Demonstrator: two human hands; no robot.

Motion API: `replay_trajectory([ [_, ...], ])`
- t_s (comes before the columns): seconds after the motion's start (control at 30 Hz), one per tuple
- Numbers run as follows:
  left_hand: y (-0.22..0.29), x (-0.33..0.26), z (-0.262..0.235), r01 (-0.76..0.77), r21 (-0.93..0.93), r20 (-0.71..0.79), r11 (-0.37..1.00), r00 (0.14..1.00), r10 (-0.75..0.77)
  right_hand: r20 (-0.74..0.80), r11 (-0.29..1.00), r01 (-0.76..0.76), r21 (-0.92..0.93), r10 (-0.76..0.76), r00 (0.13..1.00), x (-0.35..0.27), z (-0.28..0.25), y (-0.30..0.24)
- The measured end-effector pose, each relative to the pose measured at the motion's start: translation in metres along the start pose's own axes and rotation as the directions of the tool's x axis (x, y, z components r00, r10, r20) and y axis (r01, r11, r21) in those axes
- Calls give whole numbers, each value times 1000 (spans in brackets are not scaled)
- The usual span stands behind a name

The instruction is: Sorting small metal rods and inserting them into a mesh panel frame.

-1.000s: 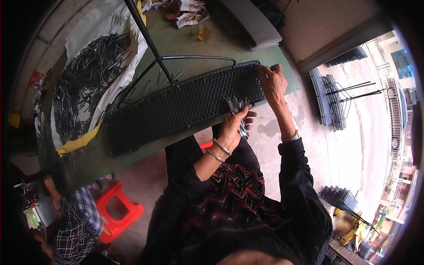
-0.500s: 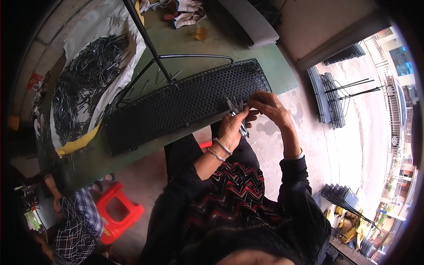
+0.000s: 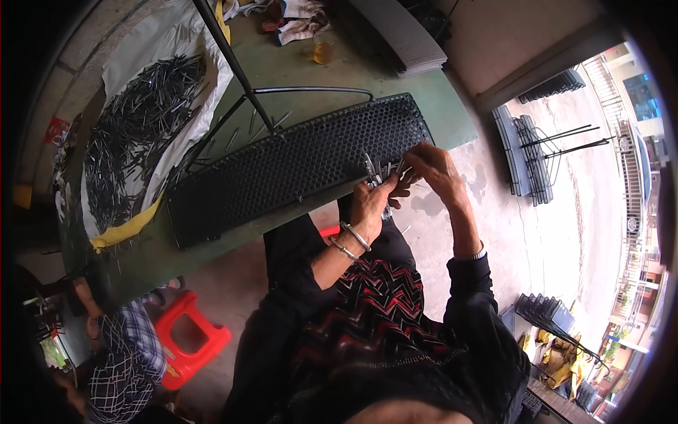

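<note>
My left hand (image 3: 370, 203), with bangles at the wrist, is closed round a bunch of thin metal strips (image 3: 372, 172) that stick out at both ends of the grip. Close beside it, my right hand (image 3: 436, 172) has its fingers pinched together at the tips of the strips; it seems to grasp one, partly hidden by the fingers. Both hands are over the near right edge of a long black perforated metal panel (image 3: 282, 164). The panel lies on a green table (image 3: 311, 76), with a black rod frame (image 3: 244, 83) rising from its far side.
At the left, a white sack (image 3: 220, 74) holds a heap of dark strips (image 3: 141, 116). A glass of amber liquid (image 3: 323, 51), gloves (image 3: 300, 28) and stacked grey panels (image 3: 399, 35) are farther back. A red stool (image 3: 212, 339) and another person's plaid clothing (image 3: 127, 353) are at lower left.
My right hand has shifted slightly up and the strips in my left hand's grip have changed their spread. The panel and table things have stayed put.
</note>
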State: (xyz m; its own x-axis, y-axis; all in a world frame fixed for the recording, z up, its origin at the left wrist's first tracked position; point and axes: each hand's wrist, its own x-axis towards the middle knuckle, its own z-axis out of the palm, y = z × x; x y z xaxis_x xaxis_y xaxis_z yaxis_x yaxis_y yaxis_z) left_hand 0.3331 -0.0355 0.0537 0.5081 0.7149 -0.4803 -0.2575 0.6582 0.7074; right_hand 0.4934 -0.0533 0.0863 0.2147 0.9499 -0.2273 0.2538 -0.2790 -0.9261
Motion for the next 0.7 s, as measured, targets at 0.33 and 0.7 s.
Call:
replay_trajectory([
  [0.33,3,1,4,16,4,27,1000,1000,-16,33,999,39,15,-39,999,-3,-8,-7],
  [0.7,-9,22,-5,273,-198,169,942,956,-241,-542,870,254,-424,-468,698,40,-18,-5],
])
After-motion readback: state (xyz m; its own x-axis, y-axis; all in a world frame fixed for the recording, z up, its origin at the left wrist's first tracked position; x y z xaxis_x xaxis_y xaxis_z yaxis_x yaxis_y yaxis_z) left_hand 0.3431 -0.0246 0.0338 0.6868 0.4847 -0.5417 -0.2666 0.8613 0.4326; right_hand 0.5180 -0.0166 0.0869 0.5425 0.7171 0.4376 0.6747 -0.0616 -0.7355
